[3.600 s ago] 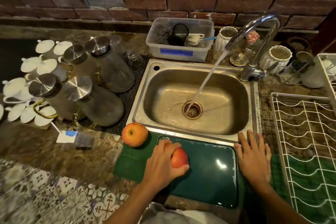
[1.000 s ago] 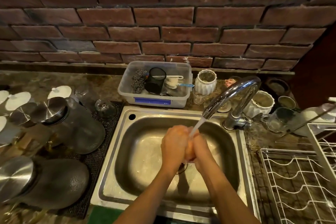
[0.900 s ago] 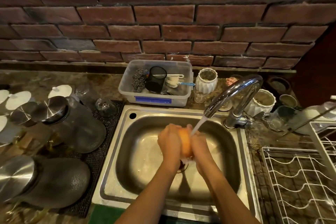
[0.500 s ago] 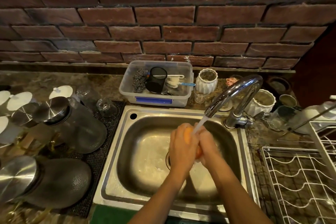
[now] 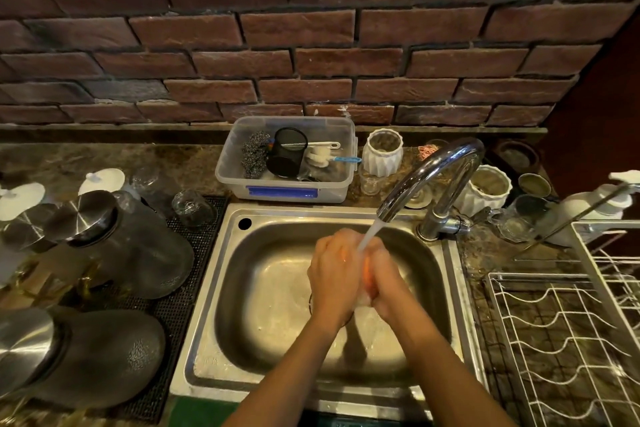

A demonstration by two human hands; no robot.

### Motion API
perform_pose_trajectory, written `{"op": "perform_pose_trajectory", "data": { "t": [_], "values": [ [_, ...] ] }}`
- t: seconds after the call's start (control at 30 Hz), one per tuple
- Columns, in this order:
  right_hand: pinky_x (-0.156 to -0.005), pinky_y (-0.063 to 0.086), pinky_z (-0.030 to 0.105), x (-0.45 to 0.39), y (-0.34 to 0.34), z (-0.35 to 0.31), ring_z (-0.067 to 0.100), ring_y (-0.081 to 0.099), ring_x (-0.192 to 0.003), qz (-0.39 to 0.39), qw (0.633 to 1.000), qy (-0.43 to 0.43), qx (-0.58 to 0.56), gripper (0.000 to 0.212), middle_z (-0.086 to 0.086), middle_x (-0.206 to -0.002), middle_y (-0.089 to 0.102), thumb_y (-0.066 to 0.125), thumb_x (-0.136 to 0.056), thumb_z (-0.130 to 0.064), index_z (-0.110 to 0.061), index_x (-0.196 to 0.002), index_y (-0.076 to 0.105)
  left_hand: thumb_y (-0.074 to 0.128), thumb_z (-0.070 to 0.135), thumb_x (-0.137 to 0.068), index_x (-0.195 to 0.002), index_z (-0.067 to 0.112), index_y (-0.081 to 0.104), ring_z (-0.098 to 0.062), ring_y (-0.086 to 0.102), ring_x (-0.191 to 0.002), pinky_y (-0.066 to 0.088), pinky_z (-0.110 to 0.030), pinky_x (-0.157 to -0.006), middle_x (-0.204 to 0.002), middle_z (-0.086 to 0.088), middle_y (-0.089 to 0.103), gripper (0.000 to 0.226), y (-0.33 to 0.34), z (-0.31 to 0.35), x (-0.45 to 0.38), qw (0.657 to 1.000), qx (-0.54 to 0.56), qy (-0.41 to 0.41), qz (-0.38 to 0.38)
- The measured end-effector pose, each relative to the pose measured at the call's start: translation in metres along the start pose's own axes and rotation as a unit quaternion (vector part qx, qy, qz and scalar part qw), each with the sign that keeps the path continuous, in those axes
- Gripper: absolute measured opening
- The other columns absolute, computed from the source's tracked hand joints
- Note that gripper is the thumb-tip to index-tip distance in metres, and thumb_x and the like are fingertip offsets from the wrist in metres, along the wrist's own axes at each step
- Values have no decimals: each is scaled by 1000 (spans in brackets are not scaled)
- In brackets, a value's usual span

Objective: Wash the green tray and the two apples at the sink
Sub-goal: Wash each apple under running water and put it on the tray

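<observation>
Over the middle of the sink (image 5: 221, 288), an apple (image 5: 367, 276) is sitting squeezed between both palms, only an orange sliver showing. Left hand (image 5: 334, 276) and right hand (image 5: 388, 282) are closing around it, fingers curled. Water (image 5: 369, 234) is running from the tap (image 5: 433, 173) onto them. At the bottom edge, a green strip (image 5: 204, 414) is peeking out.

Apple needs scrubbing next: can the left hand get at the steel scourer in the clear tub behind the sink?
Probably yes. The scourer lies in the open-topped tub, nothing over it, but the left hand must first let go of the apple.
</observation>
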State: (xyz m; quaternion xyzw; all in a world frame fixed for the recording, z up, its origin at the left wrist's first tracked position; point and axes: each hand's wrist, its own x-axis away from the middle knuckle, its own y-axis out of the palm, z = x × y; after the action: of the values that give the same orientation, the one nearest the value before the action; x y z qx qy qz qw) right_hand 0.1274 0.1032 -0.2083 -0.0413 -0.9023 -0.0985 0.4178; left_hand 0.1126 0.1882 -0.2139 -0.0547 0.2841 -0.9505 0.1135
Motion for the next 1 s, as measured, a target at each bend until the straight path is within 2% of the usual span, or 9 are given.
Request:
{"op": "perform_pose_trajectory", "data": {
  "t": [0.07,0.13,0.27,0.33,0.4,0.57,0.77,0.9,1.0],
  "values": [
    [-65,57,39,1,-6,-1,31,69,-94,-24,999,46,-11,40,14,-92,77,57,-87,-52,-18,-101,71,32,59,-85,-92,51,53,1,52,-85,38,-21,-66,-89,25,51,23,2,-7,-4,995,-69,67,-24],
    [-60,59,40,0,-9,0,32,69,-92,-30,998,60,4,43,15,-94,76,56,-87,-56,-18,-103,68,39,55,-88,-97,48,57,2,55,-83,42,-21,-65,-95,21,57,21,1,-10,-7,997,-53,42,-40],
    [-69,60,42,-1,0,5,31,71,-86,16,998,-19,57,37,13,-89,73,47,-97,-48,-18,-95,69,55,38,-91,-74,48,67,-8,64,-79,54,-33,-68,-74,14,68,24,8,-4,-8,985,97,-145,12],
    [-80,61,43,2,7,19,23,72,-92,10,994,-90,55,31,5,-97,74,51,-96,-52,-28,-109,65,63,27,-86,-69,29,71,-17,67,-72,53,-33,-62,-63,7,68,19,4,6,-17,935,203,-288,52],
    [-86,61,43,4,10,33,18,71,-99,14,986,-152,62,37,0,-108,73,53,-95,-55,-34,-125,58,60,21,-87,-75,19,70,-22,68,-72,57,-37,-64,-75,-1,72,16,-1,8,-24,915,226,-334,4],
    [-73,61,36,-4,2,17,16,73,-87,28,973,-218,77,20,-2,-91,75,53,-94,-31,-31,-110,66,47,41,-93,-91,30,70,-15,67,-82,57,-38,-70,-88,4,70,25,2,4,-7,949,219,-225,-4],
    [-74,60,45,-15,0,8,26,72,-80,30,980,-110,161,16,13,-80,72,58,-91,-22,-19,-84,72,39,65,-86,-91,59,63,-7,65,-92,57,-37,-81,-94,15,67,25,3,-12,14,972,178,-150,-27],
    [-63,56,39,-10,-2,12,31,66,-75,-3,995,-26,97,22,11,-73,68,54,-92,-26,-15,-83,71,46,55,-92,-124,44,58,-2,58,-105,55,-31,-90,-118,20,56,36,12,-29,28,998,47,-39,-10],
    [-78,59,46,-7,1,11,29,67,-69,-10,990,-40,138,33,8,-65,67,48,-100,-32,-14,-82,69,52,44,-96,-112,47,65,-3,62,-102,55,-30,-87,-112,18,63,20,11,-31,31,987,137,-73,44]
  ]
}}
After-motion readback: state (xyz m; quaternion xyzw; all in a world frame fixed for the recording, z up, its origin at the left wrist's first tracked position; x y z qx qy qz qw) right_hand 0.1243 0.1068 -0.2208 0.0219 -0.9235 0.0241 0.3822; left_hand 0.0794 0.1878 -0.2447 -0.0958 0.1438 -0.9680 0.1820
